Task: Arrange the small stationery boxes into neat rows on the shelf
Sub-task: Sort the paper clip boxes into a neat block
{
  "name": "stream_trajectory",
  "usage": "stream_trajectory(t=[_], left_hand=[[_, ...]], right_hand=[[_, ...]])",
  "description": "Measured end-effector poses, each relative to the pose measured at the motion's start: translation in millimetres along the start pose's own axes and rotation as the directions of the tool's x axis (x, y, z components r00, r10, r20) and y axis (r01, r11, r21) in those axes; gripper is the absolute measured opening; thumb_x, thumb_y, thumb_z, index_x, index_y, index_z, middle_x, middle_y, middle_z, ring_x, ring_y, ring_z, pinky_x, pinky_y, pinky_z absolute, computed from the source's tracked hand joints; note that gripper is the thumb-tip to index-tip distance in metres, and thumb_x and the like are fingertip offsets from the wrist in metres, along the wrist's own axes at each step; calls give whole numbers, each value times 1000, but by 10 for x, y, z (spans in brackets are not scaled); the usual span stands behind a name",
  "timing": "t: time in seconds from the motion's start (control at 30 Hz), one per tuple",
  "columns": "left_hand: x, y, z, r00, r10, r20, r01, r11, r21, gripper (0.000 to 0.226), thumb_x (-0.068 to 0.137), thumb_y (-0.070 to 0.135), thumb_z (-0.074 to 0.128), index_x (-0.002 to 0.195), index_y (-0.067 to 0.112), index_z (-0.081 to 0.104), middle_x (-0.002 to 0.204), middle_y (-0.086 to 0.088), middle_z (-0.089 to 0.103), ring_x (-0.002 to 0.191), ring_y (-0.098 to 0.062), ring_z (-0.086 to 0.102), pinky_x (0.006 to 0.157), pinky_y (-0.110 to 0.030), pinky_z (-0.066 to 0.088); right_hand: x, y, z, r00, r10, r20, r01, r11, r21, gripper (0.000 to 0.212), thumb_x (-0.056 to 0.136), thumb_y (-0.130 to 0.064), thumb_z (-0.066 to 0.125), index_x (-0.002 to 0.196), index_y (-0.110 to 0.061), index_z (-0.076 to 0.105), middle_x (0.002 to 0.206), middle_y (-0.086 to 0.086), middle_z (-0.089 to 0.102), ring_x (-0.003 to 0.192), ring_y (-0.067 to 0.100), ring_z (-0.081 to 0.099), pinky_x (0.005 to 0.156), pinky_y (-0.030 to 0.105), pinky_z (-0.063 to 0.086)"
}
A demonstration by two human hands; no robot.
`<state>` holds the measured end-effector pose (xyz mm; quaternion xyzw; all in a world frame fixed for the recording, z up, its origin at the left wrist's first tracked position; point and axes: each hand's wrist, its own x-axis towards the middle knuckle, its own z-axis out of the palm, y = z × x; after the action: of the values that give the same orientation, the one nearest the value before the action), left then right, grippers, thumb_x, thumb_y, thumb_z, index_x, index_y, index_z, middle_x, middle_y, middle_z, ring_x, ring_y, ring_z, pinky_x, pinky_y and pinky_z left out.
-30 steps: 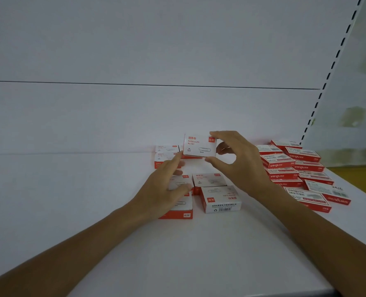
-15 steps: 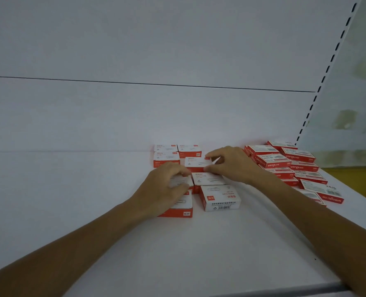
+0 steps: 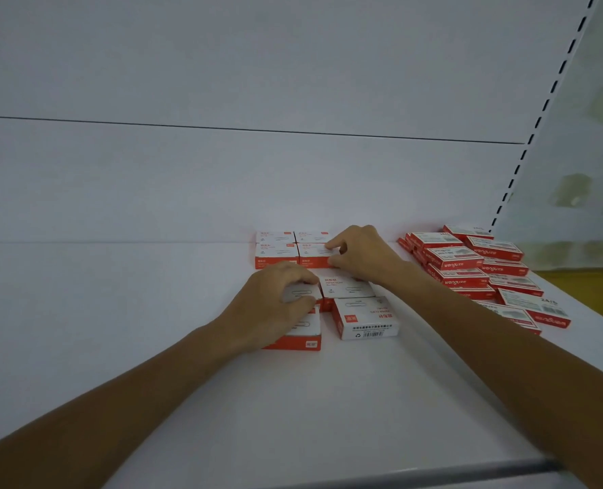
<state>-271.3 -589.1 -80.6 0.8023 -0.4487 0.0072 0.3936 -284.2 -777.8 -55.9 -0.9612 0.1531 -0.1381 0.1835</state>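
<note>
Small red-and-white paper-clip boxes sit on the white shelf (image 3: 116,312). A neat block of them (image 3: 275,250) stands against the back wall. My right hand (image 3: 360,257) pinches the right end of a box (image 3: 312,254) set into that block's front row. My left hand (image 3: 275,305) curls over another box (image 3: 302,294) that rests on a lower box (image 3: 300,335). Loose boxes lie between the hands: one flat (image 3: 346,287), one turned with its barcode side forward (image 3: 365,319).
Several red staple boxes (image 3: 469,266) lie in overlapping rows at the right, near the shelf's perforated upright (image 3: 536,121). The shelf's front edge (image 3: 399,474) runs along the bottom. A yellow surface (image 3: 589,287) shows beyond the shelf's right end.
My right hand carried a box from mid-air down into the back block and still pinches it. My left hand stayed on its box and curled tighter.
</note>
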Motion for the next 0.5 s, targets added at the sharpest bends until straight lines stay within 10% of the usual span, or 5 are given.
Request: stream_trajectory(t=[0.37, 0.5], left_hand=[[11, 86, -127, 990, -5, 143, -2, 999, 49, 44, 82, 32, 62, 125, 28, 50, 121, 15, 46, 106, 2, 38, 85, -9, 29], [28, 166, -408, 968, -137, 210, 116, 987, 107, 53, 79, 46, 60, 127, 30, 45, 89, 36, 37, 78, 12, 44, 57, 3, 36]], right_hand=[[-163, -20, -137, 990, -16, 141, 9, 999, 46, 60, 88, -34, 58, 141, -27, 32, 140, 4, 45, 109, 19, 53, 75, 14, 43], [-366, -26, -84, 993, -104, -58, 106, 994, 32, 40, 89, -35, 54, 127, -24, 51, 115, 1, 61, 102, 15, 56, 83, 23, 40]])
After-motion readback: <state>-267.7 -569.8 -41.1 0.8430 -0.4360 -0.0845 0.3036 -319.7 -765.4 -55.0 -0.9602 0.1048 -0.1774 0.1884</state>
